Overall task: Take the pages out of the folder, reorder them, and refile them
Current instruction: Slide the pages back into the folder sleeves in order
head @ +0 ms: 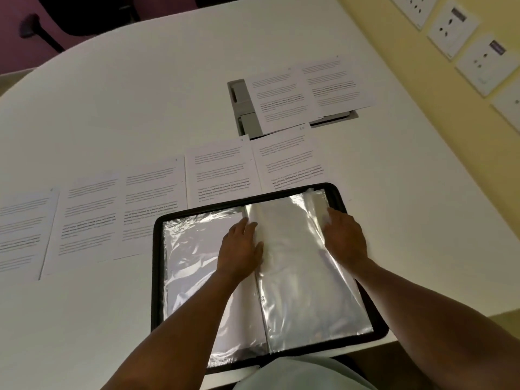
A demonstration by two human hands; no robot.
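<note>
Seven pages (222,175) are lying out on the worktop (140,94); the folder (334,192) sleeves seemingly are sitting empty. Left hand (242,246) and right hand (344,235) are pressing flat; refiling remains.

A broad white worktop (140,80) with a rounded far edge fills most of the view, its surface evenly and softly lit. Set into it toward the far right is a grey cable box (244,119) with its lid open. Along the right runs a pale yellow wall (394,29) carrying a slanting row of white socket plates (453,26). Beyond the far left edge the floor (17,52) looks dull purple, and a dark office chair (42,29) with a black armrest stands there, partly cut off.
</note>
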